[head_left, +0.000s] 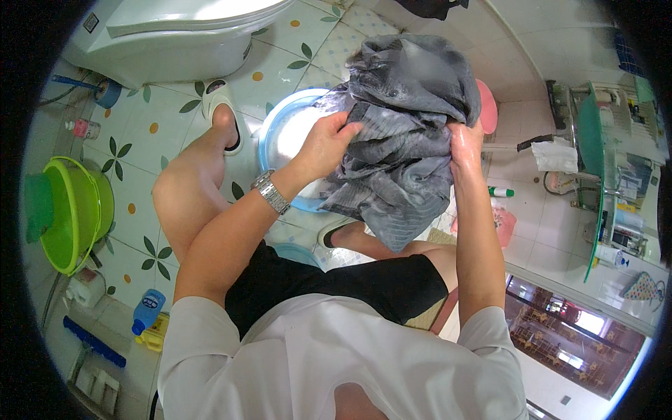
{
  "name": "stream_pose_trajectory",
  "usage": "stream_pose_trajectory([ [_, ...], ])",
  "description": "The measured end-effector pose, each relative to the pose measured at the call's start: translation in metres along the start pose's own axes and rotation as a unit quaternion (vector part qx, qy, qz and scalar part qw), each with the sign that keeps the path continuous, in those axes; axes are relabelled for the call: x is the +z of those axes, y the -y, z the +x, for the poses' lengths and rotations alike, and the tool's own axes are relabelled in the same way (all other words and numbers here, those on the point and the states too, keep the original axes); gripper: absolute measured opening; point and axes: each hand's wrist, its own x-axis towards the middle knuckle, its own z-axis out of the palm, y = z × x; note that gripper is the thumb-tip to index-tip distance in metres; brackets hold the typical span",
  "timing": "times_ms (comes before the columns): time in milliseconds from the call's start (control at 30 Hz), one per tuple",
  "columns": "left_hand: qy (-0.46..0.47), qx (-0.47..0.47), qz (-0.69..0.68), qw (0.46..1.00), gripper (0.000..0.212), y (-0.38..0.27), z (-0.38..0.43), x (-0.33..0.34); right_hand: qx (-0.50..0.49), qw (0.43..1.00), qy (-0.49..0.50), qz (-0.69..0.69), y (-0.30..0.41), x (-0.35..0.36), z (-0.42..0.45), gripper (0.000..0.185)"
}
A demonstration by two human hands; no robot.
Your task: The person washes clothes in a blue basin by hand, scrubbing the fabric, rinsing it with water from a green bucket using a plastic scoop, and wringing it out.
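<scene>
A wet, bunched dark grey cloth (pixel 399 157) with faint stripes hangs between my hands, over the right part of a light blue plastic basin (pixel 266 152). My left hand (pixel 331 144), with a metal-band watch (pixel 270 192) on the wrist, pinches the cloth's left edge between thumb and fingers. My right hand (pixel 465 144) is closed round its right side, its fingers partly hidden by the folds. The hand looks wet. Whitish, brightly lit water or suds (pixel 302 136) show in the basin. The cloth hides the basin's right side.
A white toilet (pixel 173 52) stands at the upper left. Along the left are a green bucket (pixel 79 210), a blue bottle (pixel 149 310), a yellow bottle (pixel 155 333) and a blue-bristled brush (pixel 94 341). A glass shelf (pixel 598 184) with toiletries is at the right. A pink basin (pixel 487 105) lies behind the cloth.
</scene>
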Motion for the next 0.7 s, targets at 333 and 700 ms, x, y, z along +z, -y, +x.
stream_pose_trajectory([
  [333,0.033,-0.015,-0.118,0.992,0.019,-0.024,-0.004,-0.007,-0.002,1.0,-0.019,-0.012,-0.004,-0.002,-0.002,0.048],
  [700,-0.196,0.074,-0.014,0.978,0.015,-0.009,0.01,-0.031,-0.037,0.998,-0.049,-0.003,0.009,-0.02,-0.003,0.054],
])
